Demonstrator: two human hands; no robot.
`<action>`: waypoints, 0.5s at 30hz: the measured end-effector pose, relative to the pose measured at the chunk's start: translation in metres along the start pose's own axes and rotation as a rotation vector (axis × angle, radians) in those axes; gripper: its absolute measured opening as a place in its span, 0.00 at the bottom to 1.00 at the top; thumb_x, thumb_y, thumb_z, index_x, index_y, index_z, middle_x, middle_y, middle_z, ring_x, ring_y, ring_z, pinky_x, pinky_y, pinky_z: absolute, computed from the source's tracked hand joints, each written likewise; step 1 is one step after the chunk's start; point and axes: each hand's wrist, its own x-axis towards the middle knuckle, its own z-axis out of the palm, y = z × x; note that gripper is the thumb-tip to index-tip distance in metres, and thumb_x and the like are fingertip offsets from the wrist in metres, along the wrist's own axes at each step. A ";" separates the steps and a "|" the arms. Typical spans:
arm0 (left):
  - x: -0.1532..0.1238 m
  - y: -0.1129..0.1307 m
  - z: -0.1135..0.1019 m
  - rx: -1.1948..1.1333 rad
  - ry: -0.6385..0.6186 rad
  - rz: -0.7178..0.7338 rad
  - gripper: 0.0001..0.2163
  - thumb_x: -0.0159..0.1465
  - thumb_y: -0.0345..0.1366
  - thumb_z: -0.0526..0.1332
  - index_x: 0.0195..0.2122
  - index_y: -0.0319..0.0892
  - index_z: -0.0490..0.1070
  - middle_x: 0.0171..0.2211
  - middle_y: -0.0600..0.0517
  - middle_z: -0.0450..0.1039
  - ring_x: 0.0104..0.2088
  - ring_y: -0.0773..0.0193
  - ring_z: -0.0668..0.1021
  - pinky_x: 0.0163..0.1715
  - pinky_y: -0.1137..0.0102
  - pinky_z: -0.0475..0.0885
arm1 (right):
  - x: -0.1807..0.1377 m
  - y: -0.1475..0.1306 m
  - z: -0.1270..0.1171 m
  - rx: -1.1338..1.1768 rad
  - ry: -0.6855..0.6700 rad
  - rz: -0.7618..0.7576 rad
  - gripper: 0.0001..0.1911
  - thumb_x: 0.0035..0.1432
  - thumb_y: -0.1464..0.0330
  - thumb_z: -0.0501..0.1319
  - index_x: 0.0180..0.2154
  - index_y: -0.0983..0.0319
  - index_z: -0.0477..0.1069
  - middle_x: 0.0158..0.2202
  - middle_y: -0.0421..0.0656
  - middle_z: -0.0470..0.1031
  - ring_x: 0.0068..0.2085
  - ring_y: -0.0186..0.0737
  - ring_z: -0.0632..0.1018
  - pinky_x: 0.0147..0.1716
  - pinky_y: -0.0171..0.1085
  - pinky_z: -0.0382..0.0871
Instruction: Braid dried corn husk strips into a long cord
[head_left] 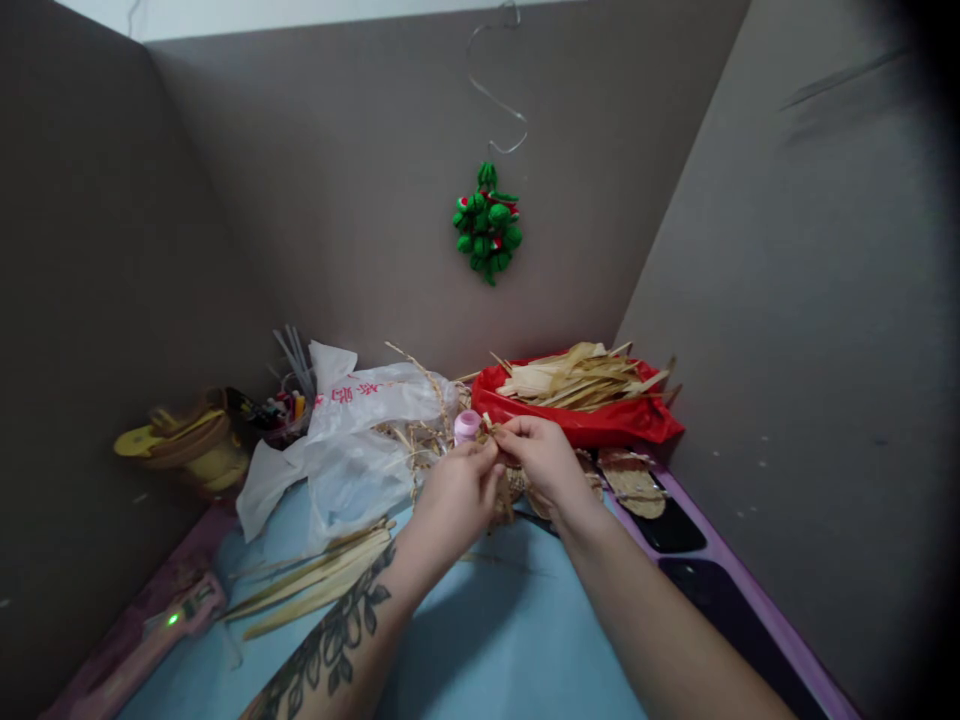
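Note:
My left hand (463, 485) and my right hand (546, 458) meet above the middle of the blue tabletop (517, 640). Between their fingertips they pinch a small piece of dried husk (487, 425), and both are closed on it. Part of that piece is hidden behind the fingers. Just beyond my left hand stands a small pink bottle (466, 427). Below the hands, woven straw-coloured work (506, 500) shows, partly covered by them. To the left lie long dried husk strips (322, 580).
A red plastic bag (600, 425) holds dried husks at the back right. White plastic bags (375, 400) cover the back left beside a pen holder (281, 415). A pink glue gun (172, 630) with a green light lies left. A woven sole-shaped piece (634, 482) sits right. Green ornament (487, 225) hangs behind.

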 end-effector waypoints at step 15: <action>0.004 -0.006 -0.007 -0.133 0.285 -0.012 0.10 0.58 0.34 0.59 0.39 0.44 0.75 0.38 0.47 0.77 0.38 0.58 0.76 0.42 0.68 0.66 | -0.005 -0.011 0.003 0.125 -0.146 0.049 0.10 0.44 0.62 0.60 0.22 0.63 0.64 0.19 0.35 0.65 0.21 0.29 0.63 0.21 0.30 0.56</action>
